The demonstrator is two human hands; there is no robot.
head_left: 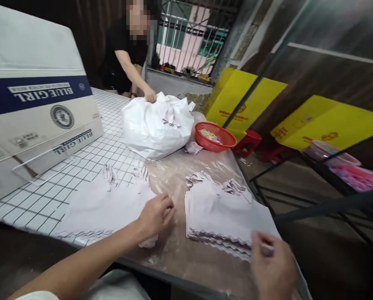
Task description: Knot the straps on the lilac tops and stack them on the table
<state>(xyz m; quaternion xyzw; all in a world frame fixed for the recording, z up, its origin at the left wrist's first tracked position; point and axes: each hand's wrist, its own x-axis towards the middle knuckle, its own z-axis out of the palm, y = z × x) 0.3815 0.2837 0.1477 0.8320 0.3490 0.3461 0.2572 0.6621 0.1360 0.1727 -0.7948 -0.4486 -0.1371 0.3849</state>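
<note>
Two cloth piles point(224, 212) lie by the tabletop's point(174, 258) near edge, maybe for easy reach; left hand point(157, 214) curls closed, right hand point(273, 262) too blurry to say.

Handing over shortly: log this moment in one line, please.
left hand: by left fabric pile, grip unclear; right hand: at near corner of right fabric pile; co-worker's hand: on white bag

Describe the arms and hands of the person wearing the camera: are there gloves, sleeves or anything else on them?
The left hand and right hand are ungloved. The left forearm is bare, with no watch or bracelet showing; a bit of pale, whitish sleeve shows at the picture's bottom edge. The right hand is blurred, and its sleeve is out of view.
</note>
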